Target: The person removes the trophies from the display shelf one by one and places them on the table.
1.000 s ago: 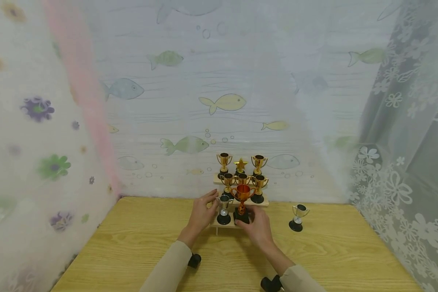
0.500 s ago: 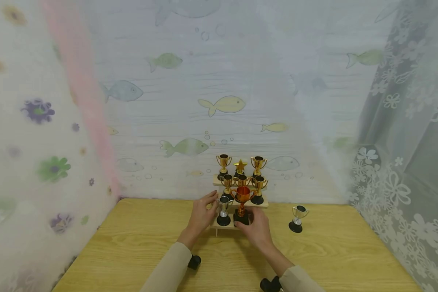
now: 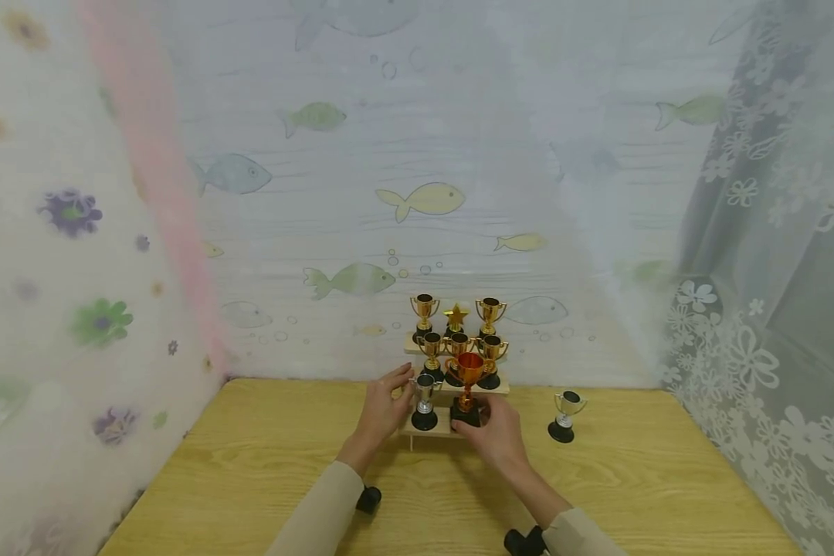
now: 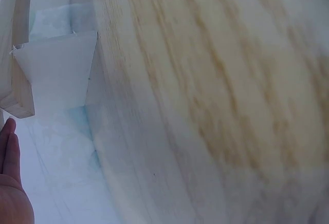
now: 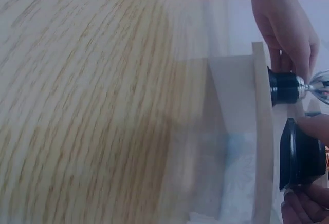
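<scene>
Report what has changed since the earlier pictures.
The orange trophy shifted right along the front step, away from the nearby silver trophy, still held in the right-hand grip. That silver trophy, the lone silver trophy on the table, and the gold trophies stayed put.

one trophy [image 3: 469,372] is orange (black base [image 3: 465,412]), the tabletop [image 3: 639,479] grained yellow.

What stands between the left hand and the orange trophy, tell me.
A silver trophy stands there, upright on the lowest shelf, between the left hand and the orange trophy. The head view shows it.
</scene>
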Demonstrator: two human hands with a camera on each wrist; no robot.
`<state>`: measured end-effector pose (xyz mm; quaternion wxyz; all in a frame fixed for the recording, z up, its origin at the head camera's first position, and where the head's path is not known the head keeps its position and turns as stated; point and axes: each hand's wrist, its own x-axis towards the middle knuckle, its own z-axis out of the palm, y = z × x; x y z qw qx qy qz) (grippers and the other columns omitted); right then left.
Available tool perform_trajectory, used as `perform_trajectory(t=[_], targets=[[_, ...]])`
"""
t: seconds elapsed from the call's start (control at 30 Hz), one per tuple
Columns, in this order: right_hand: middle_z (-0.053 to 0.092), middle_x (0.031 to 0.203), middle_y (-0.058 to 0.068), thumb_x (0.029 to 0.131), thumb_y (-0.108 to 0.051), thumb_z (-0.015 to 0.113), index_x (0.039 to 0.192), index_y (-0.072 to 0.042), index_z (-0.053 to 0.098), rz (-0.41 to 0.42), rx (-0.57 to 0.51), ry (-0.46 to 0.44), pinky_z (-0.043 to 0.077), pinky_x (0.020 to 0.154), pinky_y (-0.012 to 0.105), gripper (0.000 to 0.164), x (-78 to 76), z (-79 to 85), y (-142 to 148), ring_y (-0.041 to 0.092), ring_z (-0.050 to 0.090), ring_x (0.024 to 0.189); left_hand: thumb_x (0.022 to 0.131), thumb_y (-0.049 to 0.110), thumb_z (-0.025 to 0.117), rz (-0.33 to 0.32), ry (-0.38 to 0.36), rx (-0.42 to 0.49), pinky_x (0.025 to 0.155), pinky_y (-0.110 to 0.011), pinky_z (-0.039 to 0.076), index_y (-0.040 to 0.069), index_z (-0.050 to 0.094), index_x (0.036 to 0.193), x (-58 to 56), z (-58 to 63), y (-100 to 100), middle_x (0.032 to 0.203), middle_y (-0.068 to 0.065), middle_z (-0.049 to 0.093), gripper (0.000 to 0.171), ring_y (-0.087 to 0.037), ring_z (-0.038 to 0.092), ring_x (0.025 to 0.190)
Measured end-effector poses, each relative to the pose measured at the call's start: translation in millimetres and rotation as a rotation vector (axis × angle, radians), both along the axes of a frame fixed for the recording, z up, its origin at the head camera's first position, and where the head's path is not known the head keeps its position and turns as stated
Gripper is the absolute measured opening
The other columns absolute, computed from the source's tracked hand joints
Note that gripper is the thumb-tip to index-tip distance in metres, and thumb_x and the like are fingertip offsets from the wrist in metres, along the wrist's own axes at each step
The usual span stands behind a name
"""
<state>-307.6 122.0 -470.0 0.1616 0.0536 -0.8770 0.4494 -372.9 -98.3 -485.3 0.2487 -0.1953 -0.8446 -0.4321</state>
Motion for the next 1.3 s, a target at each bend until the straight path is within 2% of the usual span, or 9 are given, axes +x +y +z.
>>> perform_trajectory(t=[0.27, 0.63, 0.9, 1.1, 1.3], targets=[[0.069, 0.112, 0.012, 0.079, -0.022, 0.089, 0.122, 0.001, 0.068, -0.007, -0.001, -0.014, 0.055, 0.081, 0.044, 0.053, 5.3, 5.8, 10, 0.029, 0.064, 0.099, 0.099, 0.013, 0.064, 0.011, -0.002, -0.007, 0.104, -0.051, 0.051, -0.004, 0.071, 0.125, -3.9, -4.0, -2, 0.138, -0.015, 0.064, 0.031, -0.033, 0.065, 0.122], [0.068, 0.105, 0.011, 0.076, -0.019, 0.091, 0.12, 0.002, 0.069, -0.014, 0.011, -0.012, 0.055, 0.076, 0.036, 0.054, 10.2, 6.6, 26, 0.024, 0.064, 0.092, 0.099, 0.013, 0.064, 0.02, -0.012, -0.007, 0.106, -0.049, 0.049, -0.003, 0.071, 0.125, -3.2, -4.6, -2, 0.138, -0.013, 0.065, 0.031, -0.034, 0.06, 0.128], [0.069, 0.104, 0.012, 0.075, -0.022, 0.092, 0.115, 0.003, 0.069, -0.034, 0.063, -0.007, 0.053, 0.077, 0.04, 0.052, 12.1, 7.2, 36, 0.027, 0.062, 0.093, 0.1, 0.015, 0.064, 0.01, -0.017, -0.003, 0.105, -0.051, 0.05, -0.003, 0.071, 0.126, -2.5, -2.8, -1, 0.139, -0.013, 0.064, 0.032, -0.034, 0.062, 0.126], [0.069, 0.107, 0.015, 0.076, -0.022, 0.091, 0.114, 0.005, 0.068, -0.036, 0.078, -0.006, 0.054, 0.082, 0.047, 0.052, 15.2, 8.1, 43, 0.034, 0.064, 0.098, 0.1, 0.014, 0.064, 0.012, -0.005, -0.011, 0.106, -0.052, 0.049, -0.003, 0.071, 0.126, -1.2, 0.5, 0, 0.138, -0.015, 0.064, 0.032, -0.035, 0.062, 0.126], [0.069, 0.107, 0.015, 0.077, -0.022, 0.091, 0.112, 0.004, 0.068, -0.042, 0.094, -0.012, 0.054, 0.083, 0.047, 0.05, 17.8, 6.5, 51, 0.034, 0.064, 0.098, 0.099, 0.012, 0.065, 0.01, 0.0, -0.006, 0.104, -0.051, 0.05, -0.004, 0.071, 0.125, -0.8, -1.2, 0, 0.137, -0.015, 0.065, 0.031, -0.035, 0.064, 0.123]])
